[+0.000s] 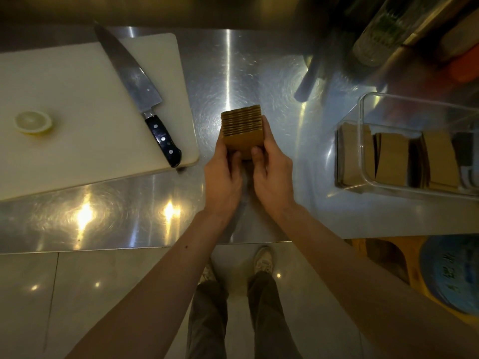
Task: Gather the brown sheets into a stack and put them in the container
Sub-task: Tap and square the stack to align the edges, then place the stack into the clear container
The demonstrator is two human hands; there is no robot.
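Note:
A thick stack of brown sheets (242, 126) stands on edge on the steel counter (228, 73), held between both hands. My left hand (223, 174) grips its left side and my right hand (272, 172) grips its right side, thumbs on the near face. A clear plastic container (363, 117) sits at the right of the counter, apart from the hands. Inside it stand several more bundles of brown sheets (391, 161), upright.
A white cutting board (77, 104) lies at the left with a large black-handled knife (140, 94) and a lemon half (33, 122) on it. Bottles and dark utensils (311, 73) crowd the back right. The counter's front edge runs just behind my wrists.

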